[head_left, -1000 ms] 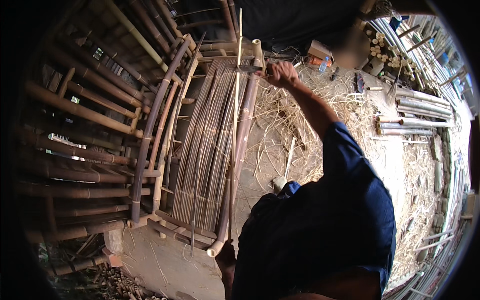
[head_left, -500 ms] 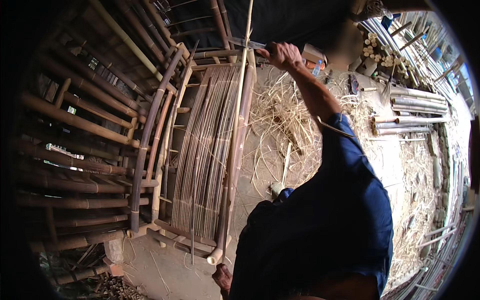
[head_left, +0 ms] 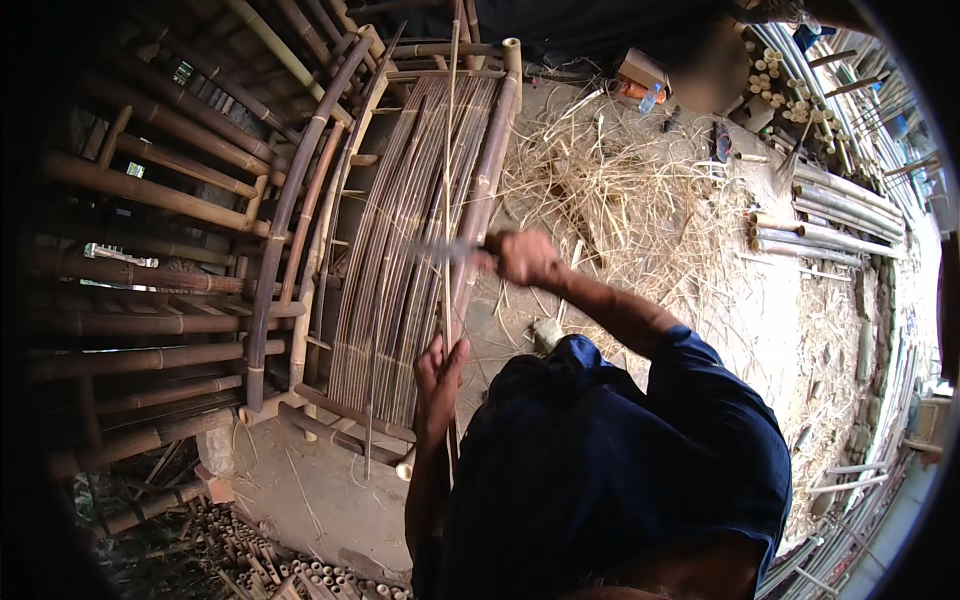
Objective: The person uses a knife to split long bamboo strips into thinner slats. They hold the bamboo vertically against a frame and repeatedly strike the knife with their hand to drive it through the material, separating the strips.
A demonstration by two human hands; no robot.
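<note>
My right hand (head_left: 527, 258) grips a knife by its dark handle, and the blurred blade (head_left: 440, 251) reaches left across a long, pale bamboo strip (head_left: 449, 170). Whether the blade is cutting into the strip cannot be made out. Closer to my body, my left hand (head_left: 438, 380) is closed around the same strip, thumb up. The strip runs lengthwise over a low bamboo bench (head_left: 482, 185), whose top is filled with many thin parallel slats (head_left: 395, 230). A second thin dark strip (head_left: 371, 420) lies along these slats.
Stacked bamboo frames (head_left: 180, 200) stand close on the left. Curly shavings (head_left: 620, 190) litter the floor to the right. Beyond them are a water bottle (head_left: 650, 98), a cardboard box (head_left: 642, 70) and piled bamboo poles (head_left: 820, 235). Short bamboo pieces (head_left: 270, 560) lie at the lower left.
My right hand has come from the bench's far end toward me with the knife. My left hand has moved up from the near end onto the strip's middle. The view has shifted slightly.
</note>
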